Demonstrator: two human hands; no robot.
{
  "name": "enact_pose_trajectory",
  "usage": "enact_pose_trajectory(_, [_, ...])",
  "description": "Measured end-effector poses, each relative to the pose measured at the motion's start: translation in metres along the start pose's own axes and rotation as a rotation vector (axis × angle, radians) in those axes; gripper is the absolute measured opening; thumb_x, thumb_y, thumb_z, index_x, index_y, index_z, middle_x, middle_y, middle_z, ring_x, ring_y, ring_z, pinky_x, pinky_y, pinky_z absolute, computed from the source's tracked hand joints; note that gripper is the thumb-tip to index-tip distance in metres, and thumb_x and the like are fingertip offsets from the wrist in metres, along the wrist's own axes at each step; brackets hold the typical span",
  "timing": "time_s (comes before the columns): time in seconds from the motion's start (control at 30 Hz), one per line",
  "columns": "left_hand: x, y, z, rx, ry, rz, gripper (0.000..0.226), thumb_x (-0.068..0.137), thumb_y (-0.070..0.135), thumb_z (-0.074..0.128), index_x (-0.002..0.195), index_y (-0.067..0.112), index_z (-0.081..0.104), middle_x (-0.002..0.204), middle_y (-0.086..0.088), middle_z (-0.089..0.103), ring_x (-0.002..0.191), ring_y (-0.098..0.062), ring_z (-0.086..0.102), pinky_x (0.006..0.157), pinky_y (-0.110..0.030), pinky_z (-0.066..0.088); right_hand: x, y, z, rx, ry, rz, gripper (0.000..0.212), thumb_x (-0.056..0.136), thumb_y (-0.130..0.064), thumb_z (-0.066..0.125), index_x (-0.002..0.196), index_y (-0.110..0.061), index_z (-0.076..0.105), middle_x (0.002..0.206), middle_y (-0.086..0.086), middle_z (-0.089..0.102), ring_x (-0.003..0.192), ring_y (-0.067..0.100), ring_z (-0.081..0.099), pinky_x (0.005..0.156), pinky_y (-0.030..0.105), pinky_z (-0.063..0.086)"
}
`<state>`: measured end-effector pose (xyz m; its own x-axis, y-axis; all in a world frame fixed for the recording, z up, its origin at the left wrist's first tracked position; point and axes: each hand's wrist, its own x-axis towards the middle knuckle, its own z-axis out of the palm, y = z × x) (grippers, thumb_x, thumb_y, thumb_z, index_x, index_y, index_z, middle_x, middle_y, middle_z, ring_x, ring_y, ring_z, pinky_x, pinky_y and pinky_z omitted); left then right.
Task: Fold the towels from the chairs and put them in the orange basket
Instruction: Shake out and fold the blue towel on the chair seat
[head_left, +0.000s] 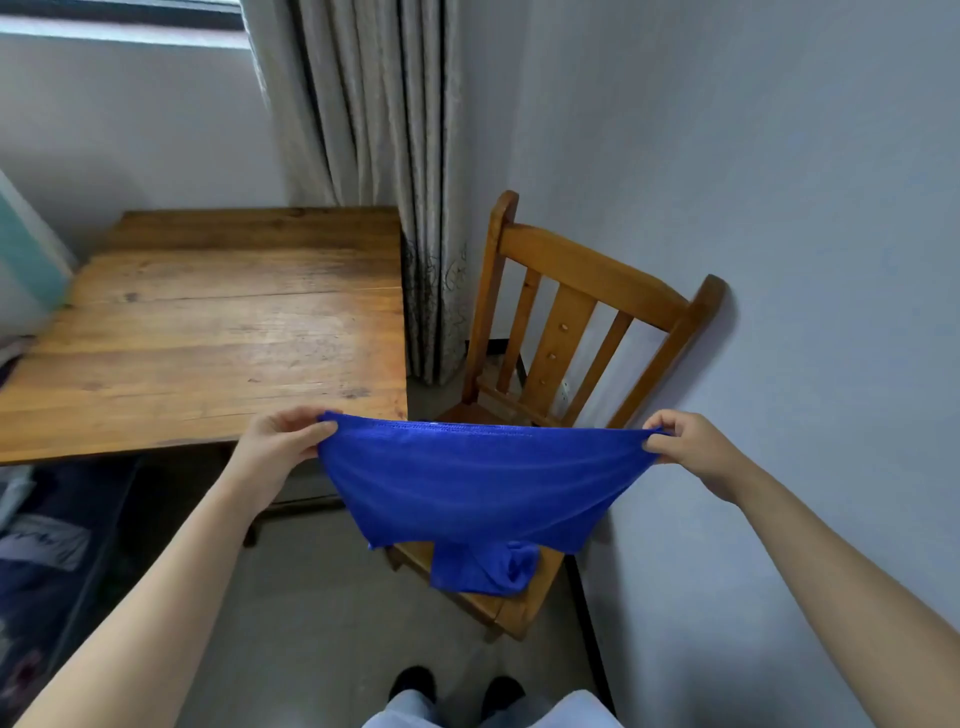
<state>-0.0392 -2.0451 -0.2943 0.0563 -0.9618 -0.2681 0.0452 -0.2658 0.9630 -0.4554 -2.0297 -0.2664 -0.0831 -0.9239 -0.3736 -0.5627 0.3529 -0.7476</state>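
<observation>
Above wooden chair (571, 312): blue towel (478, 483), top corners pinched by left hand (283, 441) and right hand (693, 449) (lower end bunched on seat).

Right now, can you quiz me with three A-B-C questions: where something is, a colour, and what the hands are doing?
1. Where is the chair? A) right of the table, by the wall B) on the table C) under the table
2. The towel's colour? A) orange B) blue C) white
3. The towel is: A) folded on the table B) dangling from one hand C) stretched between both hands
Answers: 1 A, the chair stands beside the table's right edge. 2 B, plainly blue. 3 C, left hand and right hand each pinch a top corner.
</observation>
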Motion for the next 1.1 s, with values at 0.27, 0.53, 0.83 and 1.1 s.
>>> enact_pose_trajectory(0.27, [0.040, -0.023, 0.020, 0.254, 0.093, -0.058, 0.020, 0.087, -0.005, 0.056, 0.080, 0.011, 0.066, 0.075, -0.001, 0.068, 0.075, -0.016, 0.062, 0.067, -0.024, 0.054, 0.042, 0.028, 0.020, -0.057, 0.028, 0.091, 0.005, 0.089, -0.004, 0.051, 0.086, -0.008, 0.053, 0.087, 0.011, 0.061, 0.080, 0.021, 0.060, 0.062, 0.028, 0.053])
enact_pose_trajectory(0.53, [0.103, -0.104, 0.071, 0.835, 0.215, -0.146, 0.019, 0.088, 0.004, 0.054, 0.099, 0.009, 0.069, 0.095, -0.010, 0.068, 0.081, -0.020, 0.054, 0.068, -0.030, 0.041, 0.119, 0.090, 0.069, -0.337, 0.175, 0.229, 0.006, 0.087, -0.010, 0.058, 0.084, -0.015, 0.056, 0.098, 0.009, 0.060, 0.083, 0.022, 0.055, 0.067, 0.028, 0.042])
enact_pose_trajectory(0.83, [0.133, -0.154, 0.087, 0.672, 0.322, -0.226, 0.023, 0.084, -0.004, 0.054, 0.099, 0.004, 0.069, 0.095, -0.012, 0.067, 0.090, -0.023, 0.062, 0.085, -0.034, 0.050, 0.151, 0.122, 0.096, -0.515, 0.250, 0.287, 0.018, 0.092, -0.012, 0.052, 0.105, -0.013, 0.064, 0.111, 0.012, 0.056, 0.103, 0.027, 0.050, 0.069, 0.025, 0.036])
enact_pose_trajectory(1.1, [0.124, -0.180, 0.082, 0.661, 0.276, -0.272, 0.022, 0.084, 0.002, 0.058, 0.103, 0.004, 0.069, 0.097, -0.011, 0.068, 0.091, -0.021, 0.060, 0.077, -0.028, 0.045, 0.158, 0.148, 0.104, -0.476, 0.176, 0.394, 0.013, 0.091, -0.016, 0.053, 0.098, -0.017, 0.064, 0.092, 0.007, 0.066, 0.074, 0.021, 0.051, 0.066, 0.025, 0.040])
